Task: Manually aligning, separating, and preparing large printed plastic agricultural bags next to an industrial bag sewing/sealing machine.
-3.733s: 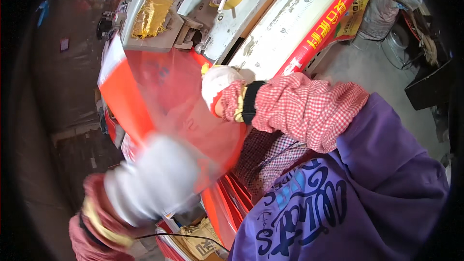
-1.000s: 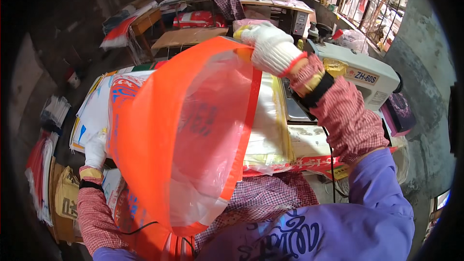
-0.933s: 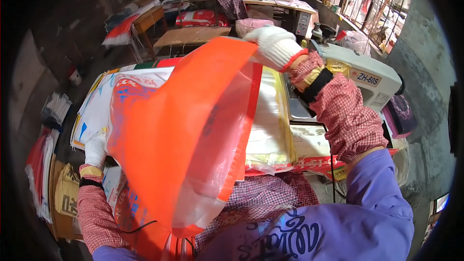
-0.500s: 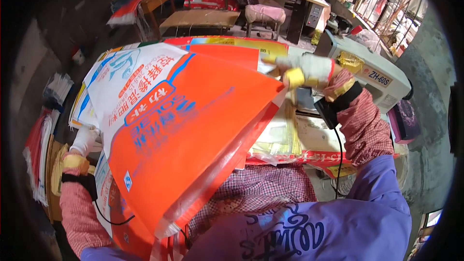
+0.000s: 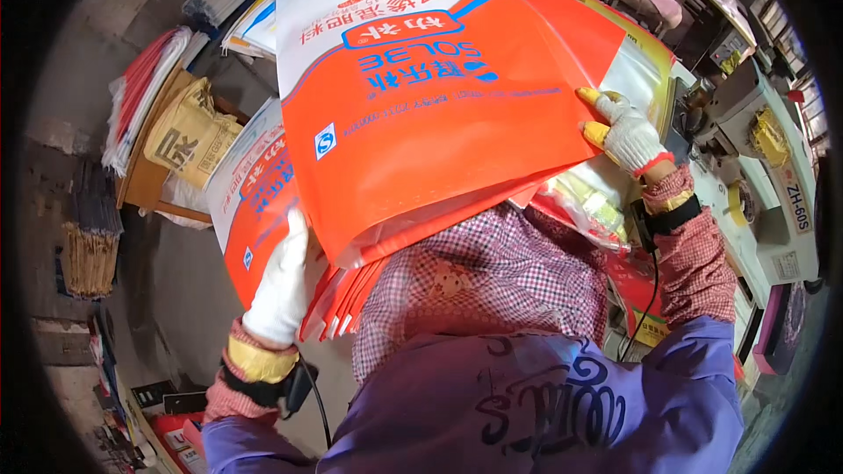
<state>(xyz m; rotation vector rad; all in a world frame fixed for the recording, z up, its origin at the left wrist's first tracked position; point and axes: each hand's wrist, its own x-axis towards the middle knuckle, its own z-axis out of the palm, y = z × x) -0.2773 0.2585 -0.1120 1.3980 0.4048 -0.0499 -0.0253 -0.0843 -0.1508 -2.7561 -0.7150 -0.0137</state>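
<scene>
A large orange-and-white woven sack [image 5: 439, 140] with blue and red print lies in front of me, its open mouth facing my body. My right hand [image 5: 625, 133], in a whitish glove with yellow fingertips, rests on the sack's right edge. Two of its fingertips are apart on the orange face. My left hand [image 5: 279, 285], in a white glove, is stretched out at the lower left, its fingers straight and beside the edges of more orange sacks [image 5: 256, 202]. The left thumb is hidden. Stacked orange edges [image 5: 347, 298] show under the top sack.
At right stands a pale sewing machine [image 5: 764, 149] with yellow tape on it. A wooden stand [image 5: 145, 184] with a tan sack [image 5: 195, 130] is at left, near bundled sacks [image 5: 92, 250]. A checked cloth [image 5: 492, 281] covers my lap. A cable [image 5: 652, 298] hangs from my right wrist.
My view has turned left. The raised, slanted sack has come down flatter, and its mouth faces me. My left hand has left the sack's far left side and come nearer my body.
</scene>
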